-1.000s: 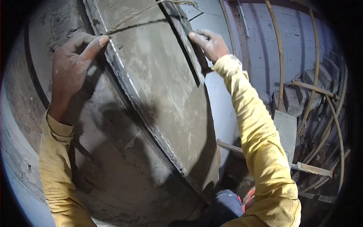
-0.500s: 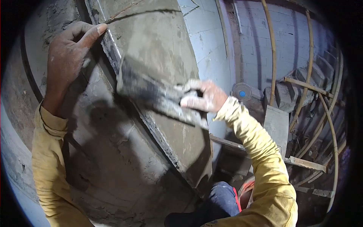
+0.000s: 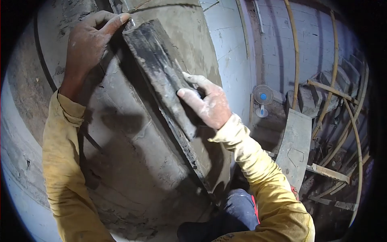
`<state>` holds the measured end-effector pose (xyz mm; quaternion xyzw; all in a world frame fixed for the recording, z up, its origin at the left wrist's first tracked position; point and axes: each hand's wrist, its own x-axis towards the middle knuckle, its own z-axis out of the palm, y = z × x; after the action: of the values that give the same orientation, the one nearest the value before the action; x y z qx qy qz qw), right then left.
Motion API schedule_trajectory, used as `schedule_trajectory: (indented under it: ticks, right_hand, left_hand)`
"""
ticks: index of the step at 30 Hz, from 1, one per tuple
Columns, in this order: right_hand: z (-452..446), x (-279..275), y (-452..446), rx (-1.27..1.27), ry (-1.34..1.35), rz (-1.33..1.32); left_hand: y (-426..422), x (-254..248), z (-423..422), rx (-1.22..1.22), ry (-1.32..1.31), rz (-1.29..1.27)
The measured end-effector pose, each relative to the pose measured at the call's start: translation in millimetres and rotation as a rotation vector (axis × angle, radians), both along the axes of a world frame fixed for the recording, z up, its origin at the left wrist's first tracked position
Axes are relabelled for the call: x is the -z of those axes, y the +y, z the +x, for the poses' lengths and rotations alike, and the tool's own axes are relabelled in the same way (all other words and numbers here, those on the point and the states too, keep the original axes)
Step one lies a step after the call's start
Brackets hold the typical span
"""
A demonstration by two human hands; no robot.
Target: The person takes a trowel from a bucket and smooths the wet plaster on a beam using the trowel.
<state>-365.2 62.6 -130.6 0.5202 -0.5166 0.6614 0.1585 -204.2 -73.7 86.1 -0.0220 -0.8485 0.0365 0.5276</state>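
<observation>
In the upper left of the frame, the left hand (image 3: 88,46) pinches the narrow strip (image 3: 183,146) between thumb and bent fingers, near the strip's upper end. The strip slants from the top of the frame to the lower middle, along the edge of a grey plastered slab (image 3: 197,38). Near the centre, the right hand (image 3: 207,99) is closed around a dark, dirty board (image 3: 159,66), its thumb on the near face. The board lies tilted along the strip, covering part of it and of the slab, its upper end just beside the left fingertips. Yellow sleeves (image 3: 264,169) cover both arms, and a dark trouser knee (image 3: 240,205) shows at the bottom. Right of centre stand a fan (image 3: 263,97) and a leaning sheet (image 3: 294,137); wooden poles (image 3: 296,60) cross the right side before a pale wall (image 3: 272,44).
</observation>
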Motion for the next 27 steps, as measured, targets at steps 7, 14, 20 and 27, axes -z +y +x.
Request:
schedule_trajectory:
  ticks: [7, 14, 20, 27]
  right_hand:
    - [8, 130, 20, -0.043, 0.248, 0.123]
    - [-14, 129, 6, 0.436, 0.102, -0.043]
    - [-35, 21, -11, 0.56, 0.159, -0.155]
    - [-83, -127, -25, 0.784, -0.019, -0.075]
  left_hand:
    - [8, 4, 0, 0.03, -0.013, 0.108]
    - [7, 2, 0, -0.015, 0.008, 0.085]
    - [4, 5, -2, 0.067, 0.02, 0.099]
    - [1, 1, -2, 0.045, 0.028, 0.072]
